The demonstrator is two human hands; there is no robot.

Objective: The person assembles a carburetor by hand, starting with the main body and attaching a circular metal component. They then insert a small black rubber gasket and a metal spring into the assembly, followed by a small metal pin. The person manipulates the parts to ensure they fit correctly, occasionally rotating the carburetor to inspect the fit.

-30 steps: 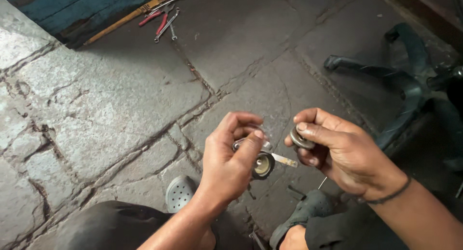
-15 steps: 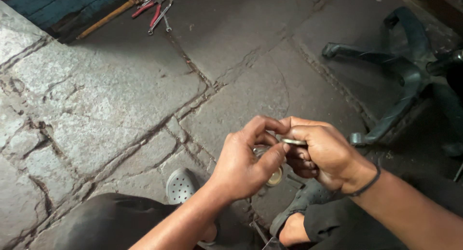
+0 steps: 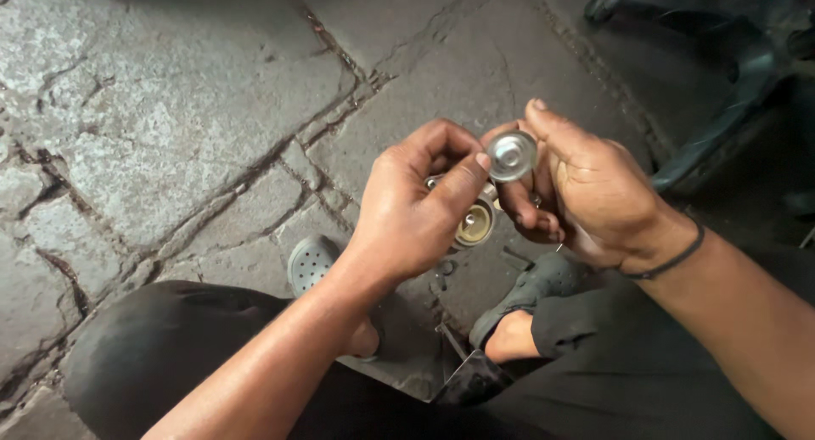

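My left hand (image 3: 416, 207) and my right hand (image 3: 586, 194) meet over my knees. Between the right thumb and fingers sits a round silver metal disc (image 3: 510, 154) with a raised hub, and my left thumb tip touches its edge. Under it, the left fingers curl around a small cup-shaped metal part (image 3: 474, 224) with a pale inner face and a central pin. A thin metal shaft runs between the two parts, mostly hidden by my fingers. A dark band circles my right wrist.
Cracked stone paving (image 3: 170, 134) spreads ahead and to the left. A dark plastic chair base (image 3: 730, 75) lies at the upper right. My feet wear a pale perforated clog (image 3: 310, 262) and a grey one (image 3: 543, 283). A dark flat metal piece (image 3: 471, 376) lies between my legs.
The view has tilted down, so the tools at the top left are out of frame. My hands have come together, and the silver disc is now turned face-up at my right fingertips.
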